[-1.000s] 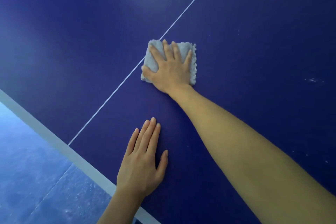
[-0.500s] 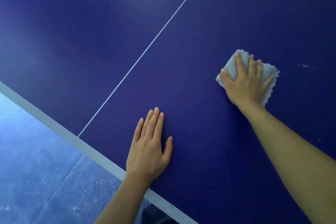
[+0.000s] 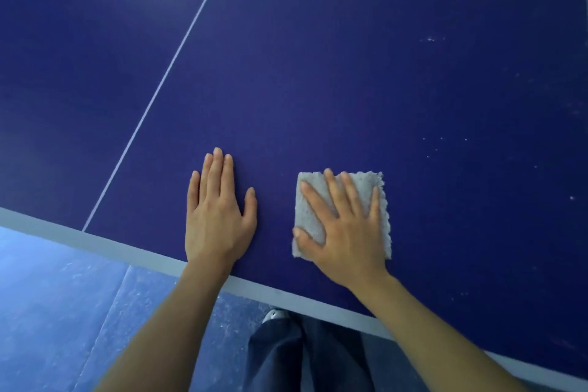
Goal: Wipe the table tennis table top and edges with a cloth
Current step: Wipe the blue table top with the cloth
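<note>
- Table tennis table [image 3: 350, 79]: dark blue top filling most of the head view, no brand, label or readable writing anywhere on it.
- Thin white centre line [image 3: 178, 54] running from the near edge up and to the right across the top.
- Pale grey edge band [image 3: 121, 247] along the near side, slanting from upper left down to lower right.
- Scattered pale specks [image 3: 431, 39] on the top towards the right, well apart from both hands.
- Cloth [image 3: 380, 197]: grey, fluffy, folded into a rough rectangle, lying flat on the top just inside the near edge; long axis pointing away from the body, roughly square to the edge band; fuzzy edges showing along top and right; no tag or print visible.
- Right hand [image 3: 346, 229]: pressed palm-down on the cloth, fingers straight and spread wide, thumb lying across the cloth's lower left corner.
- Left hand [image 3: 218, 216]: flat on the bare top just beside the cloth, not touching it, fingers straight and close together, thumb out to the side, holding nothing.
- Below the table edge: blue floor [image 3: 63, 312], dark trouser leg [image 3: 305, 356], tip of a light shoe [image 3: 274, 315].
</note>
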